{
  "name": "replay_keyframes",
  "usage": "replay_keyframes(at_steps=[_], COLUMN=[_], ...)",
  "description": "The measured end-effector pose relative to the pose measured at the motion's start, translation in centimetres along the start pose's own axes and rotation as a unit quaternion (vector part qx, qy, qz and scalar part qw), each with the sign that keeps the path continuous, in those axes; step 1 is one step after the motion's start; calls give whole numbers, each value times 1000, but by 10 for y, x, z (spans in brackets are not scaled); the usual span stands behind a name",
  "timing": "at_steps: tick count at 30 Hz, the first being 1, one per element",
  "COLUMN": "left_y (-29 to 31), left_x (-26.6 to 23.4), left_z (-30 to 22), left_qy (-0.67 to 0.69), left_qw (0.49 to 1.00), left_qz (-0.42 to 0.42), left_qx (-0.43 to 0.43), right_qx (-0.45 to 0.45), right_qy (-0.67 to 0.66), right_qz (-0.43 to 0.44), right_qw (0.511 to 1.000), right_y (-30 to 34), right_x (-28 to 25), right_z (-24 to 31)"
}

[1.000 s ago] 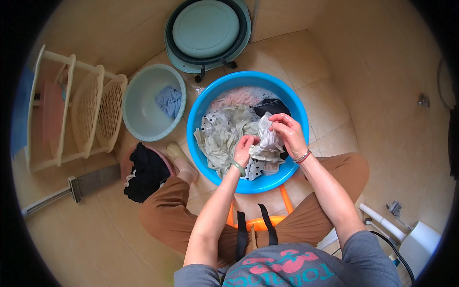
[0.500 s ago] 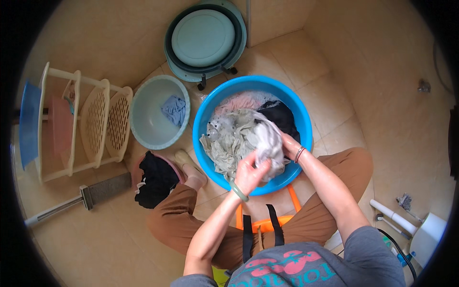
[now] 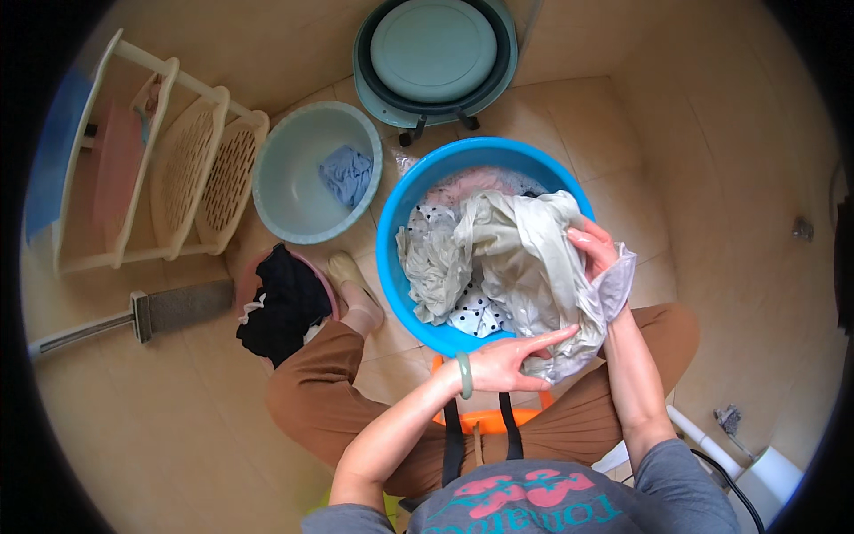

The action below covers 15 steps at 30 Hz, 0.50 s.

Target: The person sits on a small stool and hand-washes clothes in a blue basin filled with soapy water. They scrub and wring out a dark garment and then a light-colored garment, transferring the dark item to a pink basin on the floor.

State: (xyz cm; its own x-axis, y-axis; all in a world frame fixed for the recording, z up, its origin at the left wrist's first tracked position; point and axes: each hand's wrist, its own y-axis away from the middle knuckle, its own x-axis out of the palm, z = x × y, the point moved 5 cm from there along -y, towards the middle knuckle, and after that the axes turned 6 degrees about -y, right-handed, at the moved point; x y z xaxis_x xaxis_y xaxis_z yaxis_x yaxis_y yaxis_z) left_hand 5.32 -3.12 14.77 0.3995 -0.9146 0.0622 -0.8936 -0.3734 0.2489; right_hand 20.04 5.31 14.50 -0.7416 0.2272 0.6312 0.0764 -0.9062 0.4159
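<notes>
Head camera view: an off-white garment spills over the near right rim of a round blue basin, its upper folds inside and its lower end hanging toward the person's lap. Elbow room is tightest at the left, where a pale green basin holding a light blue cloth sits near the rim, and at the far side, where a teal tub stands upright. Tiled floor stretches between the blue basin and the beige wall at right, and more widely at lower left. A cream rack stands at left, above a flat-headed mop; beside the foot, black clothing heaps over a pink basin. Polka-dot fabric and pink fabric lie in the wash. The right hand has its grip closed on the garment, fingers bent, a white fold around the wrist. The left hand, palm sideways, reaches across with fingers spread against the garment's lower edge; whether its grip pinches the cloth cannot be told.
</notes>
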Motion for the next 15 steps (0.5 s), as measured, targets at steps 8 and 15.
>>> replay_keyframes(at_steps=[8,15], left_y=[29,-25], left_x=[-140,-109], left_z=[131,126], left_qy=[84,226], left_qw=[845,829], left_qz=[-501,-511], left_qx=[-165,-29], right_qx=[33,-40], right_qy=[-72,176], right_qz=[-9,159], right_qw=[997,971], right_y=[-9,-24], right_x=[1,-5], right_z=[-31,-30])
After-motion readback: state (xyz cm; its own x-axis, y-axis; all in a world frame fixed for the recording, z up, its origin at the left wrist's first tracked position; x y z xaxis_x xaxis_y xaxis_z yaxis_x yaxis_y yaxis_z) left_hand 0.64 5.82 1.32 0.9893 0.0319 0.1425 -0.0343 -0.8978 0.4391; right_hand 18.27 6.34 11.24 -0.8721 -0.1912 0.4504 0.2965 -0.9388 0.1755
